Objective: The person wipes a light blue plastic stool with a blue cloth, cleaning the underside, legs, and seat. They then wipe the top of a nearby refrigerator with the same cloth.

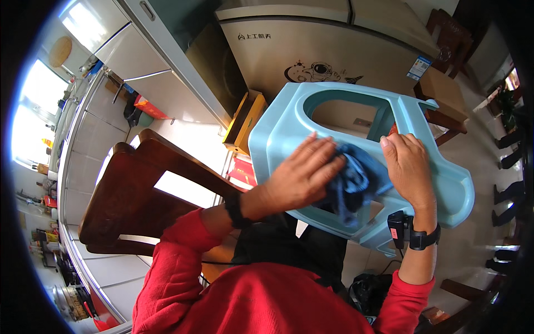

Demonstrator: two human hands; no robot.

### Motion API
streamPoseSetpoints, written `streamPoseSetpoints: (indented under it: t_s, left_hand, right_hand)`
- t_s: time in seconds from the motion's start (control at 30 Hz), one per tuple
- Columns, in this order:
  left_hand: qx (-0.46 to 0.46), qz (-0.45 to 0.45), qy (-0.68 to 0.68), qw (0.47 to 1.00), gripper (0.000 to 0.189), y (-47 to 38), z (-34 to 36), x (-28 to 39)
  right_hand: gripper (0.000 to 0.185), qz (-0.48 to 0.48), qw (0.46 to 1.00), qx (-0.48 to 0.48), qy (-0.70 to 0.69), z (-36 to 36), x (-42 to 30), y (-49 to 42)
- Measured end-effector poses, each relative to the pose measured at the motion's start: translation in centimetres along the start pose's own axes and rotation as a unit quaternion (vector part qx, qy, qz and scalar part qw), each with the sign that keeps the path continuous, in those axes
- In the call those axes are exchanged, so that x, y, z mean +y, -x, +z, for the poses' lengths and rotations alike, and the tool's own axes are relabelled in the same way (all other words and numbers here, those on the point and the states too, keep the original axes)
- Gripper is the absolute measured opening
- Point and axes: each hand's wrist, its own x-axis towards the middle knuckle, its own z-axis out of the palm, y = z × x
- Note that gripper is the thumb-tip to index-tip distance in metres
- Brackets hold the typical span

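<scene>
In front of my body stands a light-blue moulded plastic shell with a large rounded opening in its top and further openings lower down. My left hand lies over its near surface, fingers pointing away from me, with a bunched blue cloth under its fingers. Part of the cloth hangs down over a lower opening, slightly blurred. My right hand grips the bar beside the large opening, its thumb on top and its other fingers partly hidden. Both wrists wear black bands; the right one carries a small black device.
A dark wooden chair stands at my left, close to my left arm. Behind the shell is a refrigerator, with a yellow box beside it. A cardboard box rests at the right. A kitchen counter runs along the far left.
</scene>
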Motion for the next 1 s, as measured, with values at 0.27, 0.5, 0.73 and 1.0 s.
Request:
streamPoseSetpoints:
  t_s: [0.27,0.5,0.73,1.0]
  left_hand:
    - [-0.015,-0.337,0.099,0.936,0.035,4.1,-5.7,-8.2]
    - [-0.032,-0.247,0.063,0.966,0.038,2.6,-5.9,-9.3]
    - [-0.119,-0.220,-0.068,0.966,0.069,3.2,-7.2,-4.3]
    - [-0.128,-0.234,-0.031,0.963,0.040,4.3,-8.2,-5.2]
  right_hand:
    - [0.024,-0.019,1.000,0.003,0.019,0.3,-0.6,0.3]
    - [0.017,0.001,0.997,-0.047,0.063,-0.8,-2.5,0.6]
    - [0.030,-0.022,0.995,-0.044,0.082,2.2,-8.0,0.6]
    - [0.035,-0.024,0.989,-0.001,0.143,3.3,-10.2,1.3]
